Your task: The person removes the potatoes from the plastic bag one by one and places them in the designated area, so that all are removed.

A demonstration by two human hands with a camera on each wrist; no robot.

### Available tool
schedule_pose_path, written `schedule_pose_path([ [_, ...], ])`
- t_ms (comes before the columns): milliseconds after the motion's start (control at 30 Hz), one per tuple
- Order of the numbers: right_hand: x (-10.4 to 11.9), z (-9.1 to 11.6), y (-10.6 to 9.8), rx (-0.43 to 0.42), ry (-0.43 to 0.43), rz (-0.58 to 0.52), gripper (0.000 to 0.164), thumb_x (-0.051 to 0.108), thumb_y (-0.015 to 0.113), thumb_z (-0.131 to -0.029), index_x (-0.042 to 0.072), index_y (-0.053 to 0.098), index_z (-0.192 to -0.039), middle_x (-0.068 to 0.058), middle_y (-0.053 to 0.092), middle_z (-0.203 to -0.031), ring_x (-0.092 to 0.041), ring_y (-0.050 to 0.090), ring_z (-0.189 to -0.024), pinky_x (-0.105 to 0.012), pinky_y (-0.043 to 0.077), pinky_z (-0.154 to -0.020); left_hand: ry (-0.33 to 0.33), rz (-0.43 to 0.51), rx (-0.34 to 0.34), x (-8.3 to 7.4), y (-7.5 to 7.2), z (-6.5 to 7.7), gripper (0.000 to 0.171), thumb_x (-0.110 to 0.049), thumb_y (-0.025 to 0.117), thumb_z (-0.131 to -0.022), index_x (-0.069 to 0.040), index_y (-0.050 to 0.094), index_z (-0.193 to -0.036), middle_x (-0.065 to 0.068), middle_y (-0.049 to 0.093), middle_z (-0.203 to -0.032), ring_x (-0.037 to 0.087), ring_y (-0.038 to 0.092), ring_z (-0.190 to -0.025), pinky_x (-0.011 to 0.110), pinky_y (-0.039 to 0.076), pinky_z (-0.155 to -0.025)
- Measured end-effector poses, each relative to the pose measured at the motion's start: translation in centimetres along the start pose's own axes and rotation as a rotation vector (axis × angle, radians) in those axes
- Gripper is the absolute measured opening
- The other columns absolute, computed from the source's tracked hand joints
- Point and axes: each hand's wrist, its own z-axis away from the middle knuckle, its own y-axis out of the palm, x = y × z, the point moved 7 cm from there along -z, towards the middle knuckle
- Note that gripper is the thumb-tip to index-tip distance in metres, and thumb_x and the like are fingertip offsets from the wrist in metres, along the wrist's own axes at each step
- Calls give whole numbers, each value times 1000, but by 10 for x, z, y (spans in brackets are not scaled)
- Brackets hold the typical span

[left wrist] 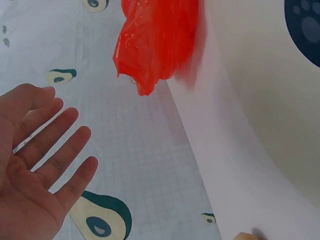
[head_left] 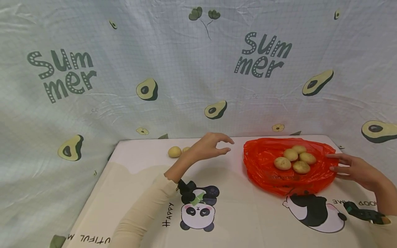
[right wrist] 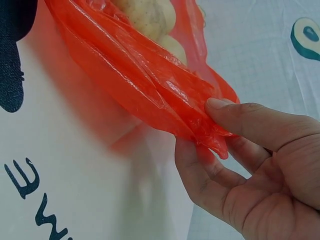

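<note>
A red plastic bag (head_left: 260, 168) lies spread on the table at the right, its mouth facing up, with several potatoes (head_left: 301, 167) grouped inside. At the bag's right edge, my right hand (head_left: 361, 171) pinches the thin plastic; the right wrist view shows the thumb (right wrist: 250, 116) above and the fingers below it. My left hand (head_left: 208, 147) hovers left of the bag, apart from it, holding nothing, its fingers spread in the left wrist view. Behind my left wrist lie two more potatoes, one in plain sight (head_left: 174, 152) and the other (head_left: 185, 149) partly hidden by the forearm.
The pale table cover (head_left: 245, 217) carries printed pandas and lettering. Right behind the table's back edge hangs a light cloth (head_left: 186, 69) with avocado and "summer" prints, which also falls along the left side.
</note>
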Motion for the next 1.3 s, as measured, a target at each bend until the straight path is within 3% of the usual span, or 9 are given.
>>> schedule_pose_path([
  [200, 1, 1, 1, -1, 1, 6, 68, 24, 62, -103, -11, 27, -150, -46, 19, -149, -44, 56, -117, -44, 60, -85, -11, -1, 8, -8, 4, -6, 30, -19, 67, -99, -12, 70, -128, 3, 70, -128, 20, 62, -123, 28, 51, -101],
  [400, 0, 1, 1, -9, -1, 14, 68, 24, 62, -103, -11, 28, -149, -46, 20, -149, -49, 53, -119, -44, 60, -84, 19, -2, -9, -16, 5, -15, 30, -19, 68, -98, -11, 70, -127, 6, 70, -128, 21, 63, -122, 28, 51, -101],
  [700, 1, 2, 3, -10, -10, 5, 67, 23, 62, -102, -11, 29, -150, -46, 20, -150, -41, 56, -117, -44, 60, -84, 41, 18, 1, -27, 12, -21, 32, -18, 67, -99, -8, 69, -128, 7, 70, -129, 19, 62, -122, 28, 51, -101],
  [933, 1, 2, 2, -16, -15, 7, 66, 23, 62, -102, -11, 30, -149, -45, 21, -149, -35, 57, -115, -43, 60, -84, 54, 85, 16, -34, 22, -28, 30, -18, 68, -98, -9, 71, -127, 5, 71, -125, 17, 63, -119, 21, 50, -98],
  [1167, -1, 2, 4, -18, -11, 11, 68, 23, 62, -103, -12, 28, -149, -46, 21, -149, -51, 53, -118, -43, 60, -83, 64, 107, 26, -41, 31, -34, 30, -17, 69, -98, -12, 71, -127, 2, 71, -125, 20, 63, -120, 16, 49, -96],
  [1300, -1, 2, 4, -22, -16, 19, 67, 23, 62, -102, -12, 28, -149, -46, 22, -148, -49, 54, -117, -43, 61, -83, 74, 104, 25, -45, 33, -37, 29, -17, 68, -98, -12, 71, -127, 0, 71, -124, 19, 63, -117, 14, 49, -92],
])
